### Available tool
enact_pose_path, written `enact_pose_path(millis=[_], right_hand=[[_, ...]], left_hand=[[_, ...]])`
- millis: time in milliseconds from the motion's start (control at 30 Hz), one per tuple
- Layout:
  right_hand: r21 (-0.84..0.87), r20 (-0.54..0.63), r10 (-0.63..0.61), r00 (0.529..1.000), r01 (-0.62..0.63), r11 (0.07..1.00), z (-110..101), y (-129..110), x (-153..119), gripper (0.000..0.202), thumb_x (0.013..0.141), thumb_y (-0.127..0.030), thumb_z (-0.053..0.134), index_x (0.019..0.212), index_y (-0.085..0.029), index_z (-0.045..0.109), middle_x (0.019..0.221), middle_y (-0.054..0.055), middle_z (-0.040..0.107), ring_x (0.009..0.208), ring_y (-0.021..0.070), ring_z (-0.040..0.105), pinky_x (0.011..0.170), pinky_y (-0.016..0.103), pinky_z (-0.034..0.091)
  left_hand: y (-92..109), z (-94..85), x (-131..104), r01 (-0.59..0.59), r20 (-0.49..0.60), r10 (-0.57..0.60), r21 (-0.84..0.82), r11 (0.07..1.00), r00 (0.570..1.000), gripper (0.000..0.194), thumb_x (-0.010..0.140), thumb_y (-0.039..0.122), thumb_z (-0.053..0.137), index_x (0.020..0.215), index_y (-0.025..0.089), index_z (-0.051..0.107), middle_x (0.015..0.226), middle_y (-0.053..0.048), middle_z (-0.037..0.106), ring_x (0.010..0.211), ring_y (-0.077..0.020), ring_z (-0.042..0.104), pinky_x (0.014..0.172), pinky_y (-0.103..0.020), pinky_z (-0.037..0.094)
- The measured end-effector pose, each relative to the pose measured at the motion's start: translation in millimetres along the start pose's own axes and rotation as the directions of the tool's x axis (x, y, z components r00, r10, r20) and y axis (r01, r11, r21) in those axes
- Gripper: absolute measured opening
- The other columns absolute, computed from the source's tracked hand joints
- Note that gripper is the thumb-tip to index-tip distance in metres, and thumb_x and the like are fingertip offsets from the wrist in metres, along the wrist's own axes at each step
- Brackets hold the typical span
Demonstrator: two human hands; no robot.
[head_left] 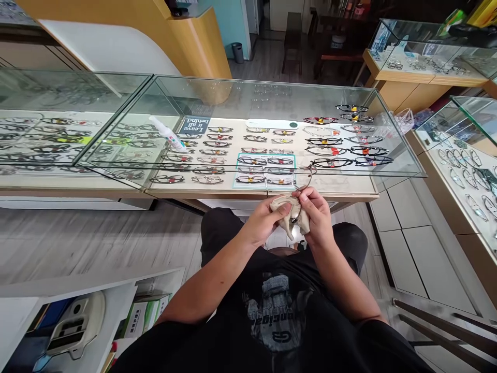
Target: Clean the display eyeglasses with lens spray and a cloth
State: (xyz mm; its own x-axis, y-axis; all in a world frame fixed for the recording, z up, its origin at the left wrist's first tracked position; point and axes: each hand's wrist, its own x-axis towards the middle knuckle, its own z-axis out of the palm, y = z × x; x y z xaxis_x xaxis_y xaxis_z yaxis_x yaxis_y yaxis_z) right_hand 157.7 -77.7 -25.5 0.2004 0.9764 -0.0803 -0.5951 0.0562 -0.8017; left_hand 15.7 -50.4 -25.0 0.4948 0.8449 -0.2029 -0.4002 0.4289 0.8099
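Observation:
A pair of thin-rimmed eyeglasses [303, 178] is held between my hands, one round lens standing up above the fingers at the counter's front edge. My left hand [267, 217] is closed on a crumpled beige cloth [287, 203], the thumb pressing on it near the lower part of the glasses. My right hand [317, 213] pinches the glasses' rim, with part of the cloth below its fingers. The lower lens is partly hidden by the cloth and fingers.
The glass display case [264, 194] ahead holds rows of eyeglasses. A white bottle [169, 133] lies on its top at the left. More showcases [438, 79] stand at the right. A white shelf [116, 305] with books and a beige device is at the lower left.

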Motion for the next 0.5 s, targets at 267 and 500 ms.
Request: enact_pose_path(millis=[267,500], right_hand=[[-0.036,0.034,-0.017,0.999,0.019,0.999,0.2,13.1,-5.2,0.034,0.081,-0.048,0.096,0.085,-0.026,0.07,0.09,0.0,0.072,0.081,0.0166,0.067,0.077,0.029,0.058],[-0.014,-0.021,0.005,1.0,-0.006,1.0,1.9,4.5,-6.6,0.034,0.08,-0.046,0.095,0.082,-0.026,0.068,0.094,0.002,0.074,0.08,0.0167,0.064,0.077,0.029,0.058]], left_hand=[[-5.2,5.6,-2.2,-0.046,-0.086,0.044,-0.013,0.999,0.995,0.048,0.071,0.049,0.101,0.101,0.018,0.08,0.091,-0.002,0.076,0.087,-0.0157,0.069,0.085,-0.029,0.055],[-1.0,5.5,-1.8,-0.043,-0.059,0.046,0.058,0.997,0.997,0.048,0.078,0.061,0.093,0.096,0.019,0.078,0.085,-0.002,0.071,0.081,-0.015,0.066,0.077,-0.028,0.053]])
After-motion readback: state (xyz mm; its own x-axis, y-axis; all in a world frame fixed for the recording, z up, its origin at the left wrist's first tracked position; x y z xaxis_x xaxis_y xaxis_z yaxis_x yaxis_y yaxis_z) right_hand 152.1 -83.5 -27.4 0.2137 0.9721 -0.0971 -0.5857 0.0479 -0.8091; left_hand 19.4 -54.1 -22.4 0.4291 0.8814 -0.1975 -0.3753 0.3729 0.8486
